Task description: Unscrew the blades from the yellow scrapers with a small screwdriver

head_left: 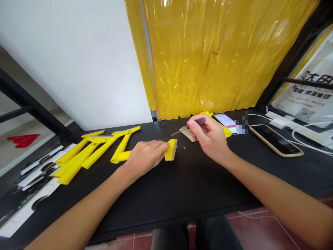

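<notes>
Yellow scraper (170, 149) was gripped in the left hand (145, 154), fingers wrapped round its handle, mid-table (161, 194), and a thin screwdriver (200, 121) was pinched in the right hand (209, 137), tip near the scraper's head. More yellow scrapers (97, 152) were piled off left, and tiny bits (184, 148), maybe screws (too small to tell), were scattered beside the blade.

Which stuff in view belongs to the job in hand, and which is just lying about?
Likely part of the job:
yellow scraper under the left hand
screwdriver in the right hand
small metal bit on the table
other yellow scrapers, left

Likely just lying about:
lit phone
dark-screened phone
white cables
</notes>
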Action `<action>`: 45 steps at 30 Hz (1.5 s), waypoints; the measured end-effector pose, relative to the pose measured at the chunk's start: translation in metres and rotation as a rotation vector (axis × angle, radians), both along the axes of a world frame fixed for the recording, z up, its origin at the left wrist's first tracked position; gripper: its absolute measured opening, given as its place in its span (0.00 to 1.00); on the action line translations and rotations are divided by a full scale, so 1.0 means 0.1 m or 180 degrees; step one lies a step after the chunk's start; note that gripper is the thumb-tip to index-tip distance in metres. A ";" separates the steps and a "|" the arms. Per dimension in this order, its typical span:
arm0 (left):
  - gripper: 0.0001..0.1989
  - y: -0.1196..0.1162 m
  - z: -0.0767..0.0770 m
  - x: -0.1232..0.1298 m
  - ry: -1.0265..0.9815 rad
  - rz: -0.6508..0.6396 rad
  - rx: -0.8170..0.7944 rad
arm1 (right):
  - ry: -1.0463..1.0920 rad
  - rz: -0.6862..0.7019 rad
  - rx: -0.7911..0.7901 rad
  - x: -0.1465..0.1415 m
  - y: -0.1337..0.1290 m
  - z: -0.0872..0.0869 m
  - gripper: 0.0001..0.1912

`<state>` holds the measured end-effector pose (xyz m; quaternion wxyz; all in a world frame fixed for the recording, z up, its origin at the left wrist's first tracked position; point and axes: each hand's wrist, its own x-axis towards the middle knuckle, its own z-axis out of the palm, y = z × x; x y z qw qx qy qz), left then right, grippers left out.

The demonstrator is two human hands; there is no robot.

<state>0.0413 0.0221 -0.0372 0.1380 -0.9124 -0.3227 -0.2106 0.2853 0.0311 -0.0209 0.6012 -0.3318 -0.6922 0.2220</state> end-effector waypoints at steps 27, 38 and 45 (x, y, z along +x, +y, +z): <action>0.14 -0.31 0.30 0.32 -0.3436 0.0203 -0.4002 | -0.0219 0.0364 0.1247 -0.05 -0.21 -0.02 0.08; 0.14 -0.25 0.17 0.28 -0.3322 0.0335 -0.3677 | -0.1011 0.0667 0.1390 -0.05 -0.18 0.00 0.10; 0.13 -0.22 0.15 0.27 -0.2871 0.0260 -0.4515 | -0.1695 0.1013 0.0913 0.12 -0.15 0.18 0.04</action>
